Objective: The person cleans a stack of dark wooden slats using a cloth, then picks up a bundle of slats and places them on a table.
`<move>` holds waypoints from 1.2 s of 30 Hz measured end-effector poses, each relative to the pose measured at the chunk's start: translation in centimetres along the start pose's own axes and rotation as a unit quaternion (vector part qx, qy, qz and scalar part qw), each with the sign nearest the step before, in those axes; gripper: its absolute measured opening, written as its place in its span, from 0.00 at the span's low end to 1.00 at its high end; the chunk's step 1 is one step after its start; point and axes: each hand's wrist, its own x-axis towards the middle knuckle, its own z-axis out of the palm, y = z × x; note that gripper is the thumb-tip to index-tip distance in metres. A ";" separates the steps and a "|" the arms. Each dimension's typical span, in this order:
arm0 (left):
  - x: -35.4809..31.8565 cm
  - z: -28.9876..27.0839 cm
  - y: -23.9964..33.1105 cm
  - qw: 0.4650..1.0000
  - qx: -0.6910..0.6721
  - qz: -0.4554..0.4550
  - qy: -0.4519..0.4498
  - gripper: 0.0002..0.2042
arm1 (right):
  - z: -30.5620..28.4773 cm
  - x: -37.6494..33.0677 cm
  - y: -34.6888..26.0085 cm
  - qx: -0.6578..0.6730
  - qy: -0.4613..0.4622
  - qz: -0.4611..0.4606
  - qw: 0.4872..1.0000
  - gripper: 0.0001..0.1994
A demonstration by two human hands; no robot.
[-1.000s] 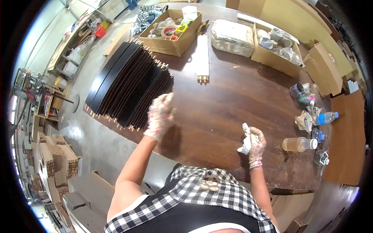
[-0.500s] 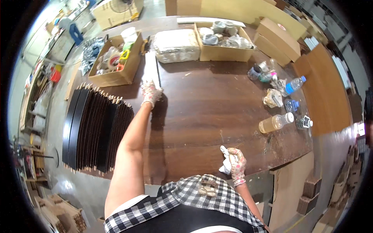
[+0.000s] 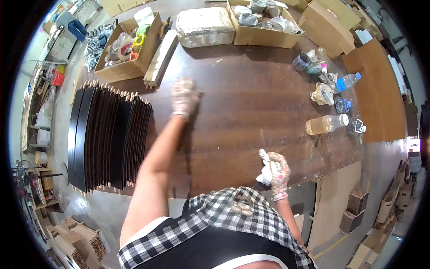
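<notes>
Now the left hand [image 3: 185,96] lies blurred mid-surface [image 3: 251,112], fingers' state unclear; right hand [image 3: 278,172] fingers clamp a white rag [image 3: 265,170] at the near edge. A careless sweep could topple the bottle [image 3: 326,124] near the right edge.

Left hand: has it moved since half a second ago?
Yes. The left hand has drawn back from the wood strips toward the person, over the table.
</notes>
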 end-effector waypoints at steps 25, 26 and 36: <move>-17.5 -2.5 28.3 0.833 -0.367 0.414 -0.011 0.27 | -13.2 -6.8 -0.6 0.033 0.213 0.096 0.972 0.12; -14.2 0.1 26.8 0.824 -0.425 0.372 0.038 0.26 | -13.8 -6.5 -0.6 0.014 0.197 0.077 0.977 0.12; 3.4 2.4 20.5 0.975 -0.058 0.204 0.073 0.25 | -20.7 -2.8 3.6 0.127 0.099 0.197 0.967 0.09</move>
